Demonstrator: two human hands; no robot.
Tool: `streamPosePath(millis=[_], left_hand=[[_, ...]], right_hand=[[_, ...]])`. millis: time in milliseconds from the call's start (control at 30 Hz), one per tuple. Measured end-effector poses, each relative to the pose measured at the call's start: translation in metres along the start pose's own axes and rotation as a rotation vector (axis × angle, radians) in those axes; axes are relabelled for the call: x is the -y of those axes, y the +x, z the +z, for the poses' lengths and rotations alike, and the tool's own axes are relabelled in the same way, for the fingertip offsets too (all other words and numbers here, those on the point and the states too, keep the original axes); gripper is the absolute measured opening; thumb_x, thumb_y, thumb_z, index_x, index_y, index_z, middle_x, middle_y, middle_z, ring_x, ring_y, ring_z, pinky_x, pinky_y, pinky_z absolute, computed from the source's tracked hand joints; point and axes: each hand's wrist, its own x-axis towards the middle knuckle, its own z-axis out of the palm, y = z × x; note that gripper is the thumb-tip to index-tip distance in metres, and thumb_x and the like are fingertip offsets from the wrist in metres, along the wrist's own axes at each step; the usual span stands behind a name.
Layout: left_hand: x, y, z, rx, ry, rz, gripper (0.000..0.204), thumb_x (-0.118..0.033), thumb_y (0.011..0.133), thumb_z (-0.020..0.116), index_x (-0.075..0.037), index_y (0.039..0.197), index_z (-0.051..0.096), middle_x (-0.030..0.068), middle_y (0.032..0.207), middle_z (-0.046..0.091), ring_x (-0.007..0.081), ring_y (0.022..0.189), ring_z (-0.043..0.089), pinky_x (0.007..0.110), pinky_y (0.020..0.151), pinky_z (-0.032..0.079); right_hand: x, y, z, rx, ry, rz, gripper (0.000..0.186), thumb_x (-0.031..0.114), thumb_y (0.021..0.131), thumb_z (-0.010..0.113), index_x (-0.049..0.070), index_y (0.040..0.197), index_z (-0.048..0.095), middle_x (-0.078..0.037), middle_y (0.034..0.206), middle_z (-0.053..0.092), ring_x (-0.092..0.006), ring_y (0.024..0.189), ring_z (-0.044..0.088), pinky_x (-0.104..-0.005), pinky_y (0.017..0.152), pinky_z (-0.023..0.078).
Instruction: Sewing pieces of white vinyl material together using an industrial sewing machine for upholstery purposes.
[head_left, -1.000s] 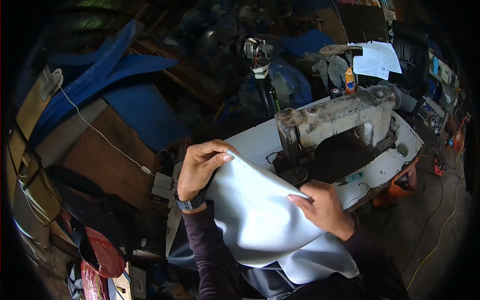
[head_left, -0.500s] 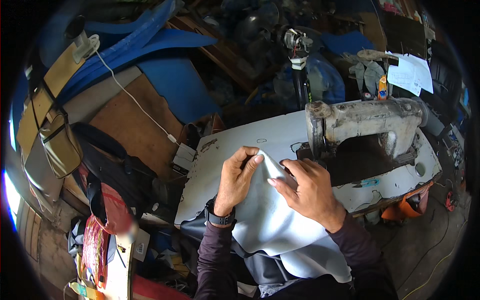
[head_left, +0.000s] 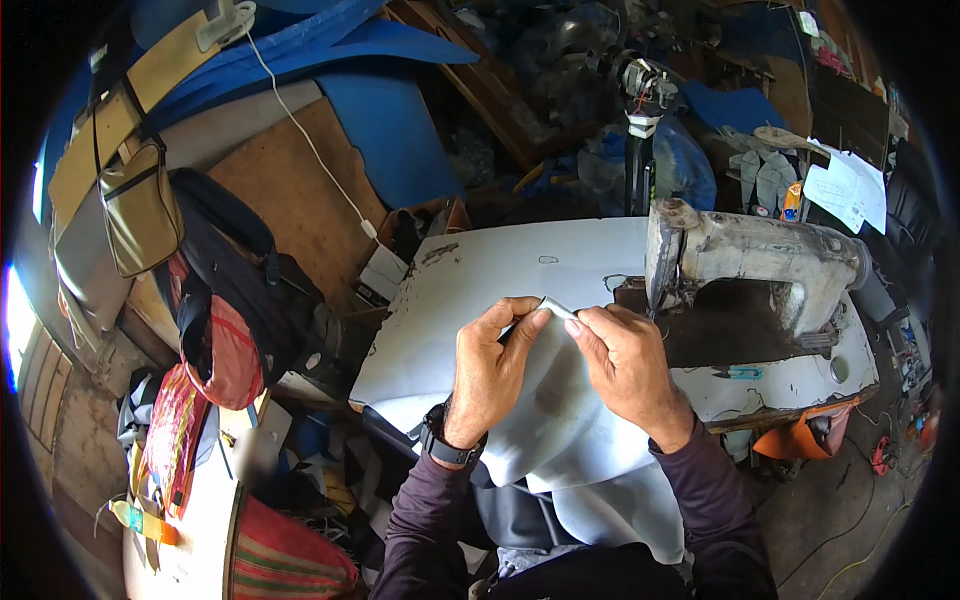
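Head-worn fisheye view, directed downward and forward at close range: left hand (head_left: 487,375) and right hand (head_left: 632,372) central, sewing machine (head_left: 755,243) at right.

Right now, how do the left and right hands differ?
The left hand has a dark watch at its wrist; the right hand shows none.
The right hand is nearer the sewing machine; the left hand is farther off.
Shared: both pinch the white sheet at its upper edge, below dark sleeves.
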Motion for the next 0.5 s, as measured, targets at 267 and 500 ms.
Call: streamPosePath(millis=[267,500], left_hand=[[0.056,-0.102,-0.05,-0.542,-0.089,-0.287,0.005,-0.003,0.106,0.065,0.001,0.105,0.067,-0.004,0.091,0.056,0.0051,0.08,0.05,0.023,0.069,0.041],[0.102,-0.295,-0.142,-0.92,0.029,-0.523,0.032,-0.025,0.113,0.057,0.003,0.127,0.062,0.0061,0.111,0.066,0.0136,0.099,0.06,0.029,0.09,0.05]], right_hand=[[0.003,-0.082,0.021,0.271,-0.251,-0.148,0.007,0.007,0.093,0.065,0.004,0.099,0.065,-0.013,0.077,0.069,-0.0306,0.073,0.07,-0.042,0.065,0.056],[0.046,-0.146,0.114,0.546,-0.203,-0.451,0.018,0.018,0.1,0.064,0.001,0.1,0.068,-0.004,0.08,0.071,-0.0167,0.076,0.069,-0.0364,0.068,0.053]])
